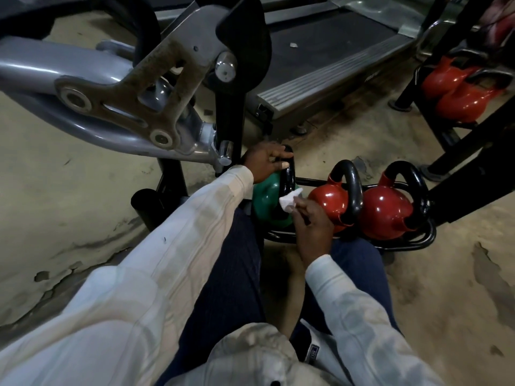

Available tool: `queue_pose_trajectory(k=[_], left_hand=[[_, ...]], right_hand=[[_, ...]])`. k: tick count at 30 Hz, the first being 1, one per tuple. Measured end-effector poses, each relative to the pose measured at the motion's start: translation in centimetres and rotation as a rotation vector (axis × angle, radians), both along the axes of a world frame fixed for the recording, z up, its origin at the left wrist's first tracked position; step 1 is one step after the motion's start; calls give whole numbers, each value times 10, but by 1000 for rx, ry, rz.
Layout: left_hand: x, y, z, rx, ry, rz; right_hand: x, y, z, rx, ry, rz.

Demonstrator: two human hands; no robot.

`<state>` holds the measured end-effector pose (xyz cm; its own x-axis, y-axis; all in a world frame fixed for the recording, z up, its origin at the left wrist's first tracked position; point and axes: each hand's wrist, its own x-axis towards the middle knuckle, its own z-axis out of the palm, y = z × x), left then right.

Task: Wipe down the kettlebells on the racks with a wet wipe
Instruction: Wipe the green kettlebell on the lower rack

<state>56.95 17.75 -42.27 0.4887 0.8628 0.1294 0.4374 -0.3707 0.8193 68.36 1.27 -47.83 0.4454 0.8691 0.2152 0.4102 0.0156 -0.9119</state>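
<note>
A green kettlebell (266, 197) with a black handle sits at the left end of a low black rack (418, 245). My left hand (263, 162) grips the top of its handle. My right hand (312, 218) pinches a white wet wipe (289, 201) and holds it against the green bell, just below the handle. Two red kettlebells (330, 201) (386, 214) with black handles stand to the right on the same rack, untouched.
A grey exercise machine arm (106, 87) hangs over the upper left. A treadmill (320, 57) lies behind the rack. A second rack at the upper right holds more red kettlebells (457, 93). My knees are close to the low rack. The floor is worn concrete.
</note>
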Motion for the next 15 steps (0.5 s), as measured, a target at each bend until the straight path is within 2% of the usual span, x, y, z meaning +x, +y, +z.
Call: queue_pose_trajectory(k=[3, 4, 6, 9, 11, 13, 15], left_hand=[[-2, -2, 3, 4, 7, -7], [-3, -2, 3, 7, 12, -11], [-3, -2, 3, 10, 22, -16], [-2, -2, 3, 14, 17, -9], [-1, -1, 2, 13, 9, -2], [-1, -1, 2, 11, 5, -2], [-1, -1, 2, 16, 7, 0]], right_hand=[[-15, 9, -6, 108, -514, -78], [-18, 13, -8, 105, -634, -95], [-21, 14, -14, 58, -713, -116], [-16, 7, -22, 23, -644, -127], [-12, 1, -26, 62, -533, -117], [-11, -2, -32, 83, -336, -92], [-12, -3, -33, 5, -58, -95]])
